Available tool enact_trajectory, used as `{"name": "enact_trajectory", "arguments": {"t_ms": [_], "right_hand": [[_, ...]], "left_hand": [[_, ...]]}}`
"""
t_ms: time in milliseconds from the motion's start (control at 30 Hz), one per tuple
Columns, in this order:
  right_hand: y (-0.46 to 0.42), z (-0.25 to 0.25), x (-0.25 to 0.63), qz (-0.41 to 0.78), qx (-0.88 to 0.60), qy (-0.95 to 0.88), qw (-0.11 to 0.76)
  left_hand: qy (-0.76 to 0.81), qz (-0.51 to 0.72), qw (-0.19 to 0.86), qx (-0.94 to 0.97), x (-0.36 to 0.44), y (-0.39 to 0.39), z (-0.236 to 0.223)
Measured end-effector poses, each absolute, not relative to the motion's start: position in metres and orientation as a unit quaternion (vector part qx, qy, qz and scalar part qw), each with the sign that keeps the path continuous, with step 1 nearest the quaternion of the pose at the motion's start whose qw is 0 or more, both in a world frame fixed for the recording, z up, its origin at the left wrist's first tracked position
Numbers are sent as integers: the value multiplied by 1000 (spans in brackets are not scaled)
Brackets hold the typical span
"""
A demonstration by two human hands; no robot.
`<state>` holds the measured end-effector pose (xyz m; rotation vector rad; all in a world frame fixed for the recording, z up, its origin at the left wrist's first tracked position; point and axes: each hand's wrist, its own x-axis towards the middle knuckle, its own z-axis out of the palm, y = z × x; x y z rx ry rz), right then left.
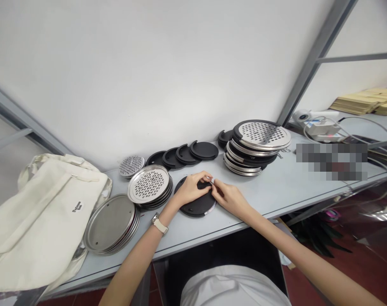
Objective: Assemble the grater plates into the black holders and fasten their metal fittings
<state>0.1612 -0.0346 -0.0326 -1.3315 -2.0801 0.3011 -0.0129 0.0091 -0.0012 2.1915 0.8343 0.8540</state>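
Observation:
A round black disc (193, 208) with a shiny strip on its near right edge lies on the table in front of me. My left hand (193, 189) reaches over its top, thumb and fingers closed around a tiny shiny piece (211, 183) at the disc's upper right. From the right, my right hand (227, 197) pinches at the same spot. The piece is too small to name. Left of the disc stands a stack of round grater plates (148, 185), and nearer to me are plain metal discs (110, 223).
Several black rings (204, 150) lie along the wall beside a small grater plate (131, 165). A tall stack of black-rimmed graters (265, 134) stands at back right. A cream bag (49, 216) fills the left end. Cables and a white device (320, 127) lie far right.

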Motion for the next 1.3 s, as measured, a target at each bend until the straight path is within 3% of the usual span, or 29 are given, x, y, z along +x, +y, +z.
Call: {"name": "enact_trajectory", "arguments": {"t_ms": [1300], "right_hand": [[-35,-35,164,102,-508,-778,355]], "left_hand": [[309,318,315,839,-13,11,-1]]}}
